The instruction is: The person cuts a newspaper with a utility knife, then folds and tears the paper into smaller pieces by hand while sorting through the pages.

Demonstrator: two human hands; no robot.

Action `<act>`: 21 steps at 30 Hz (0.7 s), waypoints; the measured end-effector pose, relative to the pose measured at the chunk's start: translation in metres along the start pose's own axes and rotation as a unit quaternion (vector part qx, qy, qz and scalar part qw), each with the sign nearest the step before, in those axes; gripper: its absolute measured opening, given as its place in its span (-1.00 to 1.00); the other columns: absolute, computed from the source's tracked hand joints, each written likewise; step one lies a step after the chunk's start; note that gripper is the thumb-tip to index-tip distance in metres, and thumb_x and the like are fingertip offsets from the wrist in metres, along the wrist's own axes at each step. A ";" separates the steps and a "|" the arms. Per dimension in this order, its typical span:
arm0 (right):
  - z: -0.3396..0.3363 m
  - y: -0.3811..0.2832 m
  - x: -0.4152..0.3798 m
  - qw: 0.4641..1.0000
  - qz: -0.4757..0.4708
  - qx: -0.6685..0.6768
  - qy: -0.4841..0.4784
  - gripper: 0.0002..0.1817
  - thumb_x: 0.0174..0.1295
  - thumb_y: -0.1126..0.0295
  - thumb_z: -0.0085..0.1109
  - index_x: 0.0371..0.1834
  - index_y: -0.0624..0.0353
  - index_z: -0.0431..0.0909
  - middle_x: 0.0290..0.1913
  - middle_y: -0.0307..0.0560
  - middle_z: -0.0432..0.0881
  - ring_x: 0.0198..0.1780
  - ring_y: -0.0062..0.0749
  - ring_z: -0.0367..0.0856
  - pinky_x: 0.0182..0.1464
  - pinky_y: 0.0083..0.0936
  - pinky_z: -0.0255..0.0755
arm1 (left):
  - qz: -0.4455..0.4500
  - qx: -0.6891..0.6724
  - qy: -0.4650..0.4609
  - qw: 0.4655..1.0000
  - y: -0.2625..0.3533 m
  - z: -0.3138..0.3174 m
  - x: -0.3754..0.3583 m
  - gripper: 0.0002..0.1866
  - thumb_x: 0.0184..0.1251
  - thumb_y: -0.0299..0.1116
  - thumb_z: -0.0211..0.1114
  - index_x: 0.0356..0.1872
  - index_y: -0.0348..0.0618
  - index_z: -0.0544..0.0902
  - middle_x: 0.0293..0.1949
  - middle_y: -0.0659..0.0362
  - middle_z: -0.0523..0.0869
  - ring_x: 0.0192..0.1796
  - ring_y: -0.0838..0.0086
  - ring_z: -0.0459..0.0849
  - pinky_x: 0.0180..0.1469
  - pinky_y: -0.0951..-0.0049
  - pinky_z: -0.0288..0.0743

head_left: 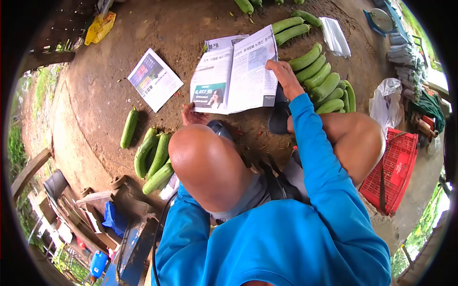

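I squat on a dirt floor and hold an open newspaper point(234, 76) in front of my knees. My left hand point(192, 116) grips its lower left edge, partly hidden behind my left knee point(205, 164). My right hand point(285, 76) holds the right edge of the sheet, blue sleeve running back to my shoulder. Long green zucchini point(319, 78) lie stacked just right of the paper. A smaller pile of zucchini point(153, 159) lies left of my knee.
A second newspaper point(155, 78) lies flat on the ground to the left, with a single zucchini point(129, 127) below it. A red crate point(398, 169) stands at the right, a white plastic bag point(385, 100) beside it. Cardboard and clutter point(102, 209) fill the lower left.
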State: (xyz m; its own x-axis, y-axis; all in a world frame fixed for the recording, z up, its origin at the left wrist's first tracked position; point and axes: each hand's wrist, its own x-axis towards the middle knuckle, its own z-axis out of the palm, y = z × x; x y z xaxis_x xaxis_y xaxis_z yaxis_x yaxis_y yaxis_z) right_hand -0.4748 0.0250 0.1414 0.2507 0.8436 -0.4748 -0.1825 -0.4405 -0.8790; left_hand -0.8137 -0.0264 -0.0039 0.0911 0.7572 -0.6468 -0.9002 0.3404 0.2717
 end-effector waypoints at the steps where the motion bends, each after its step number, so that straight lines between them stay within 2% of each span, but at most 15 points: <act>1: 0.003 -0.003 -0.003 1.000 -0.001 0.005 0.001 -0.56 0.15 0.12 0.40 -0.18 0.33 0.62 -0.14 -0.15 0.57 -0.07 -0.50 0.49 0.06 -0.50 0.36 | 0.001 0.005 -0.002 1.000 0.011 0.002 -0.001 -0.78 0.31 -0.17 0.30 -0.21 -0.08 0.65 -0.14 0.17 0.77 -0.20 0.36 0.70 -0.27 0.27 0.59; 3: 0.001 0.003 0.000 0.999 -0.031 -0.010 0.013 -0.52 0.15 0.12 0.41 -0.16 0.40 0.61 -0.15 -0.15 0.60 -0.11 -0.50 0.51 0.02 -0.47 0.39 | -0.050 0.014 -0.088 0.995 0.039 -0.011 0.005 -0.80 0.28 -0.18 0.34 -0.25 -0.06 0.66 -0.22 0.21 0.78 -0.26 0.42 0.66 -0.29 0.26 0.58; 4: 0.001 0.007 0.003 0.999 -0.031 -0.006 0.010 -0.52 0.15 0.12 0.41 -0.16 0.40 0.61 -0.15 -0.15 0.60 -0.11 -0.50 0.51 0.02 -0.47 0.39 | 0.011 0.058 -0.015 0.998 0.040 -0.012 -0.002 -0.82 0.27 -0.19 0.36 -0.29 -0.05 0.66 -0.31 0.26 0.76 -0.34 0.50 0.60 -0.30 0.28 0.57; 7: -0.004 0.033 0.015 0.999 0.010 -0.042 -0.026 -0.48 0.15 0.10 0.40 -0.11 0.41 0.60 -0.13 -0.12 0.63 -0.12 -0.52 0.53 -0.05 -0.43 0.44 | 0.038 0.062 0.012 0.997 0.048 -0.037 -0.013 -0.83 0.26 -0.20 0.36 -0.31 -0.04 0.64 -0.35 0.27 0.72 -0.40 0.51 0.53 -0.31 0.30 0.53; 9: -0.006 0.046 0.018 0.984 -0.010 -0.173 -0.039 -0.47 0.17 0.05 0.36 -0.18 0.42 0.60 -0.17 0.04 0.69 -0.17 -0.35 0.63 -0.10 -0.36 0.50 | 0.035 0.081 0.049 0.995 0.050 -0.042 -0.019 -0.83 0.26 -0.20 0.35 -0.32 -0.05 0.63 -0.38 0.28 0.69 -0.41 0.50 0.50 -0.30 0.30 0.50; 10: -0.008 0.053 0.018 0.984 -0.010 -0.173 -0.046 -0.47 0.17 0.05 0.36 -0.18 0.42 0.60 -0.17 0.04 0.69 -0.17 -0.35 0.63 -0.10 -0.36 0.50 | 0.027 0.099 0.083 0.991 0.049 -0.045 -0.022 -0.83 0.25 -0.21 0.34 -0.33 -0.05 0.61 -0.40 0.29 0.67 -0.42 0.49 0.48 -0.29 0.30 0.46; 12: -0.012 0.065 0.017 0.918 -0.113 -0.372 -0.081 -0.42 0.18 -0.05 0.27 -0.27 0.43 0.61 -0.20 0.31 0.71 -0.14 0.03 0.70 -0.07 -0.22 0.53 | 0.022 0.088 0.122 0.988 0.040 -0.053 -0.027 -0.82 0.25 -0.21 0.33 -0.35 -0.06 0.59 -0.42 0.29 0.64 -0.42 0.48 0.47 -0.29 0.31 0.44; 13: -0.013 0.071 0.019 0.917 -0.114 -0.372 -0.086 -0.42 0.18 -0.05 0.27 -0.27 0.43 0.61 -0.20 0.31 0.71 -0.14 0.03 0.70 -0.07 -0.22 0.53 | 0.010 0.079 0.157 0.984 0.037 -0.057 -0.028 -0.82 0.24 -0.22 0.33 -0.36 -0.07 0.58 -0.44 0.29 0.61 -0.42 0.47 0.47 -0.29 0.31 0.42; 14: -0.014 0.074 0.021 0.919 -0.052 -0.383 -0.075 -0.39 0.17 -0.09 0.23 -0.27 0.43 0.62 -0.16 0.38 0.70 -0.09 0.18 0.67 -0.02 -0.16 0.52 | 0.097 0.323 0.001 0.941 0.034 -0.061 -0.033 -0.84 0.24 -0.23 0.31 -0.35 -0.05 0.57 -0.47 0.31 0.58 -0.42 0.45 0.48 -0.28 0.31 0.43; 15: -0.016 0.078 0.022 0.918 0.012 -0.393 -0.062 -0.35 0.17 -0.14 0.19 -0.28 0.43 0.64 -0.13 0.45 0.68 -0.04 0.33 0.64 0.03 -0.10 0.50 | 0.097 0.321 0.006 0.942 0.031 -0.064 -0.034 -0.84 0.24 -0.23 0.31 -0.35 -0.05 0.57 -0.47 0.31 0.58 -0.42 0.45 0.48 -0.28 0.31 0.43; 16: -0.018 0.083 0.022 0.916 0.013 -0.395 -0.065 -0.35 0.17 -0.14 0.19 -0.28 0.43 0.64 -0.13 0.45 0.68 -0.04 0.33 0.64 0.03 -0.10 0.50 | 0.067 0.229 0.059 0.969 0.027 -0.065 -0.033 -0.84 0.24 -0.22 0.29 -0.33 -0.04 0.56 -0.46 0.31 0.58 -0.40 0.45 0.50 -0.27 0.30 0.43; 17: -0.021 0.089 0.023 0.913 0.020 -0.404 -0.054 -0.36 0.19 -0.14 0.20 -0.23 0.40 0.66 -0.16 0.36 0.71 -0.04 0.21 0.68 0.02 -0.15 0.50 | 0.036 0.134 0.111 0.984 0.026 -0.047 -0.041 -0.85 0.25 -0.21 0.27 -0.32 -0.02 0.56 -0.45 0.31 0.58 -0.39 0.44 0.52 -0.26 0.30 0.43; 18: -0.024 0.095 0.024 0.909 0.026 -0.414 -0.042 -0.37 0.21 -0.13 0.21 -0.19 0.37 0.68 -0.18 0.28 0.75 -0.05 0.08 0.72 0.01 -0.20 0.50 | -0.008 0.129 0.102 0.986 0.034 -0.048 -0.034 -0.82 0.25 -0.18 0.27 -0.24 0.00 0.58 -0.39 0.29 0.63 -0.33 0.43 0.56 -0.24 0.31 0.44; 19: -0.026 0.100 0.026 0.908 0.027 -0.416 -0.046 -0.37 0.21 -0.13 0.21 -0.19 0.37 0.68 -0.18 0.28 0.75 -0.05 0.08 0.72 0.01 -0.20 0.50 | -0.007 0.127 0.105 0.986 0.034 -0.052 -0.033 -0.82 0.25 -0.18 0.27 -0.24 0.00 0.58 -0.39 0.29 0.63 -0.33 0.43 0.56 -0.24 0.31 0.44; 21: -0.030 0.109 0.030 0.889 0.024 -0.456 -0.041 -0.38 0.21 -0.14 0.18 -0.17 0.35 0.69 -0.14 0.30 0.74 -0.02 0.12 0.71 0.03 -0.16 0.50 | -0.041 0.137 0.151 0.978 0.039 -0.037 -0.037 -0.80 0.23 -0.33 0.27 -0.16 -0.14 0.62 -0.25 0.23 0.72 -0.17 0.42 0.60 -0.08 0.39 0.43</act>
State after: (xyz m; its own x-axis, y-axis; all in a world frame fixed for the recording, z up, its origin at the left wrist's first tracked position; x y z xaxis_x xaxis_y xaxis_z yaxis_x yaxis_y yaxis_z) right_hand -0.4582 -0.0070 0.0298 0.1855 0.8206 -0.5405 0.6645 -0.5099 -0.5462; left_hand -0.8680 -0.0619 0.0038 -0.0078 0.5362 -0.8441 -0.7439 0.5609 0.3632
